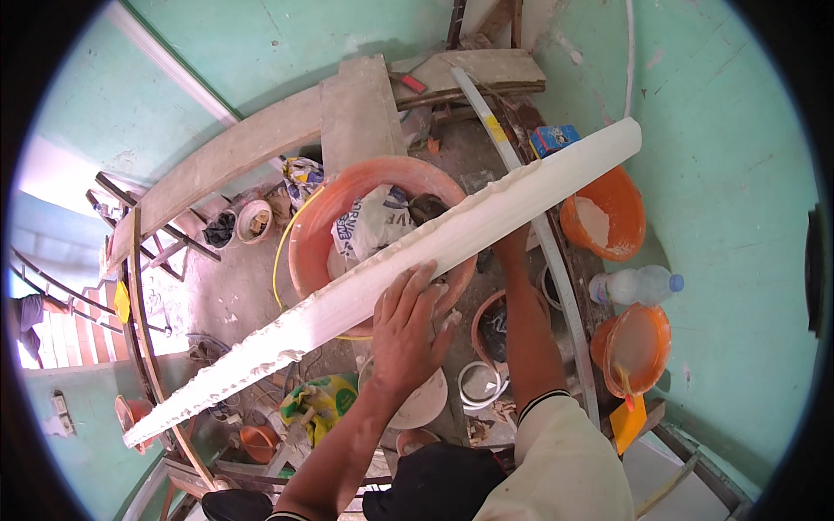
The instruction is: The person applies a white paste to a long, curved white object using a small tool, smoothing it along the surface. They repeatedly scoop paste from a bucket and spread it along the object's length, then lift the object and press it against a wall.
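A long white plaster cornice strip [521,198] runs diagonally across the head view, from the lower left to the upper right. Lumps of wet-looking plaster line its edges, thickest toward the left end. My left hand [407,334] lies flat against the strip's near face around the middle, fingers stretched out and thumb apart. White smears mark its fingers. My right hand [514,241] reaches under the strip to the right of the left hand; the strip hides its fingers. Beneath the strip stands a big orange tub [306,239] with a printed white bag [378,221] in it.
Planks [234,165] span the back along the green wall. A metal straightedge [556,260] lies at the right, beside an orange bucket with white powder [630,217], a plastic bottle [634,285] and another orange bucket [660,343]. A blue box [553,139] sits behind the strip.
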The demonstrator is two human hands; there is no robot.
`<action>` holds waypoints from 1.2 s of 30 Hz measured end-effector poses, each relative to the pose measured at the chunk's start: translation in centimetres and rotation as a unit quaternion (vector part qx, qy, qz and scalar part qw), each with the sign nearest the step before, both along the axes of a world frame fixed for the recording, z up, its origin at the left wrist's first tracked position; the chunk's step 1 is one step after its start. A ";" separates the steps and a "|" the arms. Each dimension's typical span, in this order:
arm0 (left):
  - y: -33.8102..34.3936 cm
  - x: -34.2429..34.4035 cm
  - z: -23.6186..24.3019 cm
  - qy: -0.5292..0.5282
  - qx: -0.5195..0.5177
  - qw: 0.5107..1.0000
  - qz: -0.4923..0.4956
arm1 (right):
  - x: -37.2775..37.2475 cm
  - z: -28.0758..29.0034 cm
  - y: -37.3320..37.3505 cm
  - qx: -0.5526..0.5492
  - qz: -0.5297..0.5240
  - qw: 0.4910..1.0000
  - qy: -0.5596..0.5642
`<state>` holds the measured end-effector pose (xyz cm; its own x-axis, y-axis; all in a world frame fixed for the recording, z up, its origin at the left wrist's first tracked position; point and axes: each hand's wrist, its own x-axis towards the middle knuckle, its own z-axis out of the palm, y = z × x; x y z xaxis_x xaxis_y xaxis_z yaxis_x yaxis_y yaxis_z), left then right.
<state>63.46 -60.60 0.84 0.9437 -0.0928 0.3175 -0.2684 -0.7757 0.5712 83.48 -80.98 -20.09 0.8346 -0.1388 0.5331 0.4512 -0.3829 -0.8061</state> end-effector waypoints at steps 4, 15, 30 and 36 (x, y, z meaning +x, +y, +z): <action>0.2 0.0 0.2 0.006 0.003 1.000 0.003 | 0.1 0.8 -0.1 -0.025 -0.032 0.999 0.001; 0.1 0.0 0.2 0.004 0.005 1.000 0.003 | 4.7 4.0 -2.1 0.413 0.141 0.900 0.008; -0.2 -0.1 0.2 -0.005 -0.008 1.000 -0.006 | 2.4 -2.0 -2.3 -0.167 0.044 0.985 0.006; 0.7 -0.7 0.6 -0.013 0.015 1.000 -0.010 | -3.1 2.0 -0.4 -0.061 0.033 0.982 0.177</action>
